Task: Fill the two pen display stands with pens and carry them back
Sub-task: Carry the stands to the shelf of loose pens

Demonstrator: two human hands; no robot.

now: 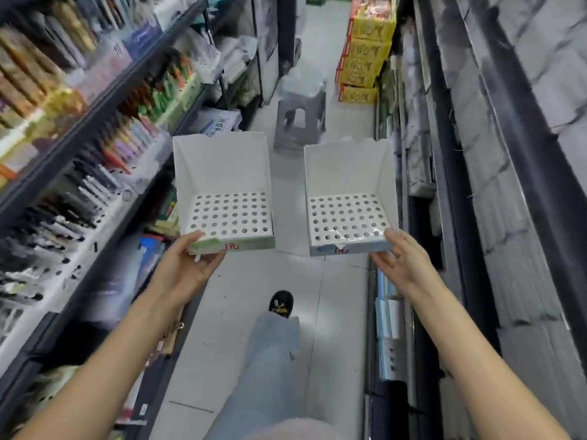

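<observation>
Two white cardboard pen display stands are held out over a shop aisle, each with a perforated base full of round holes and no pens in them. My left hand [193, 260] grips the front left corner of the left stand [222, 182], which has a green front edge. My right hand [398, 257] grips the front right corner of the right stand [346, 185], whose front edge is blue. Both stands are level, with upright back walls, and a narrow gap lies between them.
Shelves of pens and stationery [95, 147] run along the left. Grey shelving [476, 185] lines the right. A grey plastic stool [300, 122] stands in the aisle ahead, yellow boxes [365, 52] stacked beyond it. My leg and black shoe [281, 303] are on the white floor.
</observation>
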